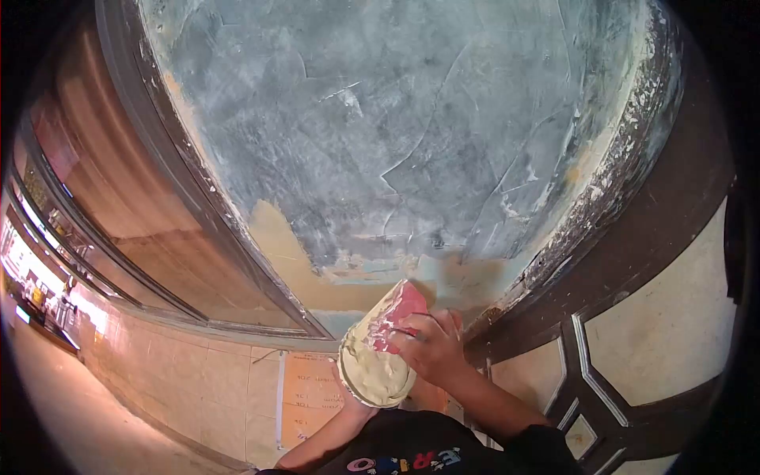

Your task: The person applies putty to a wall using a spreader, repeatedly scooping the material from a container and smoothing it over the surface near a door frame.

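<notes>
My right hand [434, 347] grips a red putty knife [402, 310] smeared with cream putty, its blade edge touching the lower part of a grey-blue plastered wall panel [412, 134]. Right beside it sits a round plate [372, 370] heaped with cream putty, held up from below by my left hand [351, 404]. That hand is mostly hidden under the plate; only the wrist and forearm show. Bare yellowish patches [289, 261] lie along the bottom of the panel, just above the knife.
A dark brown frame [633, 229] with cream inset panels borders the wall on the right. On the left a brown-framed glass pane [119, 182] curves away. A tiled wall [198, 380] with a posted sheet [305, 392] lies below left.
</notes>
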`<state>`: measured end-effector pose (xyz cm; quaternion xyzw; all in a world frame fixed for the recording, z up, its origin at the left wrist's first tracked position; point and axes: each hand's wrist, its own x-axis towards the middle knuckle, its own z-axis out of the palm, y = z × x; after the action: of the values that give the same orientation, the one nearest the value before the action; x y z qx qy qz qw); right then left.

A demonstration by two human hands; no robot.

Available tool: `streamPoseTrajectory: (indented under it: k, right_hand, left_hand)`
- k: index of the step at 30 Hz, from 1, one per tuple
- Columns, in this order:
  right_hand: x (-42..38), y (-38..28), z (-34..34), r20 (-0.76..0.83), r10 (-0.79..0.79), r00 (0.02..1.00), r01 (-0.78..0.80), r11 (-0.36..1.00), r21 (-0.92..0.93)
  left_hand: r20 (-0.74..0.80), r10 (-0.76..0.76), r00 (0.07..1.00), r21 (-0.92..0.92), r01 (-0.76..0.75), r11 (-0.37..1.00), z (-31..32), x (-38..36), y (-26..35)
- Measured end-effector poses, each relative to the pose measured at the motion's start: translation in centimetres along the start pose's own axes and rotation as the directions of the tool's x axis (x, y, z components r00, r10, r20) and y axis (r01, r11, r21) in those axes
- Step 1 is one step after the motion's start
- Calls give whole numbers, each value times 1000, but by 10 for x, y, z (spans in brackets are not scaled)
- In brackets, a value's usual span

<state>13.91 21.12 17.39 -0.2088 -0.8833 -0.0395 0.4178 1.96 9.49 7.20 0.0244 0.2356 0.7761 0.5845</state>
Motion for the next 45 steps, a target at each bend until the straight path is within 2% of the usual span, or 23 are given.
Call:
streamPoseTrajectory:
  k: [2, 3, 4, 6, 8, 10, 12, 14, 15, 17, 18, 20, 21, 23, 27, 29, 30, 32, 33, 35, 39, 41, 45]
  right_hand:
    - [3, -4, 1, -51, -2, 999, 4, 999, 44]
    - [3, -4, 2, -49, -4, 999, 6, 999, 47]
    - [1, -5, 4, -37, 19, 999, -15, 996, 85]
    - [-2, -4, 7, -24, 40, 999, -36, 991, 126]
    - [-4, -3, 10, -9, 96, 995, -91, 963, 253]
    - [0, -2, 10, -11, 141, 990, -129, 935, 331]
    - [2, -1, 11, -9, 186, 982, -167, 899, 405]
    - [0, 7, 17, 55, 326, 944, -292, 744, 601]
    - [-4, 11, 22, 54, 326, 944, -291, 744, 601]
    - [-16, 18, 33, 200, 479, 854, -459, 514, 725]
    - [-22, 22, 37, 200, 478, 856, -457, 515, 726]
    - [-23, 25, 42, 415, 588, 694, -614, 183, 768]
    - [-18, 21, 40, 413, 583, 700, -609, 185, 771]
    - [-4, 11, 31, 474, 677, 563, -611, -45, 791]
    - [18, 0, 38, 493, 633, 597, -641, 6, 768]
    - [39, -9, 47, 448, 582, 679, -636, 160, 755]
    - [48, -12, 52, 445, 579, 683, -632, 164, 758]
    - [68, -16, 63, 260, 483, 836, -533, 604, 592]
    - [82, -20, 65, 257, 478, 840, -527, 607, 595]
    - [111, -32, 69, 253, 387, 887, -459, 799, 388]
    - [144, -46, 97, 231, 358, 904, -412, 876, 252]
    - [154, -51, 103, 307, 303, 902, -364, 917, 165]
    - [180, -56, 89, 256, 193, 947, -239, 957, 162]
  left_hand:
    - [-143, -17, 990, 139, 37, 990, 5, -2, 3]
    - [-270, -45, 962, 152, 89, 984, 25, -8, 9]
    - [-272, -42, 961, 151, 86, 985, 17, -6, 9]
    - [-19, -44, 999, 132, 46, 990, 9, -2, 10]
    - [-59, -37, 998, 143, 45, 989, 7, -4, 12]
    - [-12, -34, 999, 174, 35, 984, 7, -2, 15]
    - [-23, -54, 998, 113, 56, 992, 6, -2, 17]
    - [42, -85, 995, 38, 84, 996, -5, 0, 16]
    - [12, -101, 995, 55, 101, 993, -6, -1, 19]
    - [13, -114, 993, 25, 114, 993, -12, -1, 24]
    - [13, -127, 992, -6, 127, 992, -14, -1, 28]
    - [4, -126, 992, 7, 126, 992, -14, -4, 37]
    - [-17, -100, 995, 2, 100, 995, -15, -6, 42]
    - [-9, -56, 998, -6, 56, 998, -23, -4, 52]
    - [-25, 12, 1000, 20, -12, 1000, -27, -5, 74]
    - [-17, 12, 1000, 1, -12, 1000, -35, -6, 87]
    - [-12, 8, 1000, -22, -9, 1000, -39, -7, 94]
    - [-4, 13, 1000, -40, -13, 999, -47, -7, 106]
    - [-22, 29, 999, -37, -30, 999, -46, -9, 112]
    - [-37, 41, 998, -19, -42, 999, -60, -6, 124]
    - [-23, 46, 999, -17, -47, 999, -57, -11, 148]
    - [-27, 57, 998, -28, -58, 998, -64, -7, 157]
    - [-45, 60, 997, -49, -62, 997, -77, -4, 175]
